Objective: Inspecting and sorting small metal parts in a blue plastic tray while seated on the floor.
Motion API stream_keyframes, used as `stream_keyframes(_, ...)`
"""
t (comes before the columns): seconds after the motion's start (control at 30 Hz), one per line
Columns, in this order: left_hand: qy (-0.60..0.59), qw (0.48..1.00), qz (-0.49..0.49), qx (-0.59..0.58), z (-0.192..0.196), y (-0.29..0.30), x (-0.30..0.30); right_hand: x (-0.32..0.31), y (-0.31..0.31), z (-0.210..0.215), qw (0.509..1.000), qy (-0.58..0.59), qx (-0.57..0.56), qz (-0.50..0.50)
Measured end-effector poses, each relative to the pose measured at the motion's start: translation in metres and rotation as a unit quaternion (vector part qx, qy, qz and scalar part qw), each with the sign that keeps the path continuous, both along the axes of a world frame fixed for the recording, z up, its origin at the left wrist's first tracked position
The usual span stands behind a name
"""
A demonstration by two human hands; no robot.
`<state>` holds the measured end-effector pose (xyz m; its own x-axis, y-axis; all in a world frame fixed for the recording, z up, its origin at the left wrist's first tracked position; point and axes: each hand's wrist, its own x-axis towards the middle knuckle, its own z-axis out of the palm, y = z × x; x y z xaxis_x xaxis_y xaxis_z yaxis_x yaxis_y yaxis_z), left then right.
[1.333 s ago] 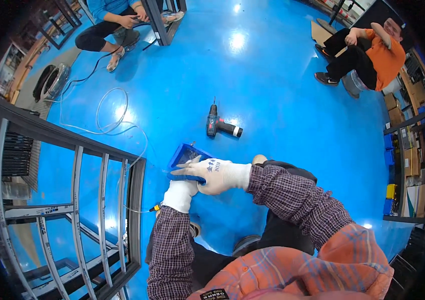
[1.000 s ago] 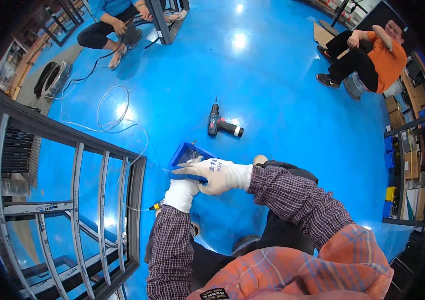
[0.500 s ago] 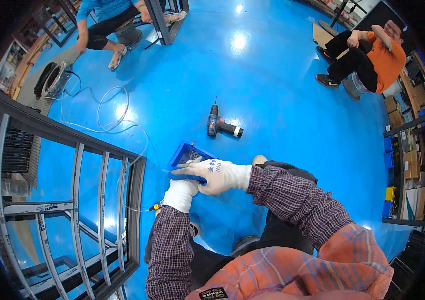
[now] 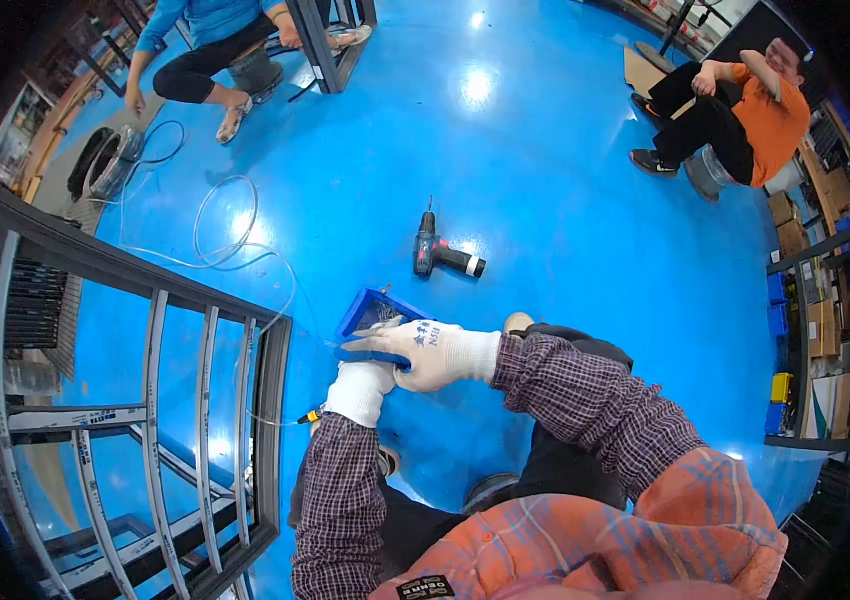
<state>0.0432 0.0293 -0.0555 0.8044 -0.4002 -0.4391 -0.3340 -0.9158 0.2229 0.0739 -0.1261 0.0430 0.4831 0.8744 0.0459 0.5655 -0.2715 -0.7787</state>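
Both my hands wear white knit gloves with blue coating, and they meet in front of me. My right hand [image 4: 423,350] lies across my left hand [image 4: 363,378], thumb and fingers closed round the glove there. Of my left hand mostly the white cuff shows; its fingers are hidden beneath the right one. Just beyond them on the floor sits a blue bin [image 4: 377,308] with small loose pieces inside, too small to name. Farther off lies a cordless drill [image 4: 427,252], its bit pointing away from me.
At left stands a dark metal frame [image 4: 135,262] with grey bars. A clear hose [image 4: 207,225] loops over the blue floor beyond it, and a yellow-black fitting [image 4: 311,415] hangs by my left wrist. Two people sit at far left and far right. Shelving [image 4: 813,340] with bins lines the right.
My hands keep nearly the same place, the right fingers shifting slightly over the left glove. The seated person at far left has moved an arm toward the coiled hose.
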Motion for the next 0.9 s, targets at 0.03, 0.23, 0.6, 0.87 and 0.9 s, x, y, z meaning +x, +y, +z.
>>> stream_keyframes(0.03, 0.01, 0.998, 0.0, 0.062, 0.0, -0.005, 0.004, 0.001, 0.0, -0.001, 1.0, 0.0, 0.001, 0.0)
stream_keyframes(0.23, -0.065, 0.984, 0.094, -0.135, -0.036, 0.019, -0.008, 0.0, 0.004, 0.017, 1.0, 0.019, 0.017, -0.002)
stream_keyframes(0.6, -0.282, 0.957, 0.047, -0.05, -0.035, 0.01, -0.025, -0.003, 0.007, 0.011, 0.998, 0.06, -0.011, 0.006)
stream_keyframes(0.87, -0.252, 0.966, 0.05, -0.01, -0.012, 0.0, -0.02, 0.001, 0.004, 0.011, 0.999, 0.052, -0.015, 0.004)
stream_keyframes(0.9, -0.247, 0.968, 0.051, -0.009, -0.011, 0.0, -0.021, 0.001, 0.004, 0.011, 0.999, 0.049, -0.014, 0.004)
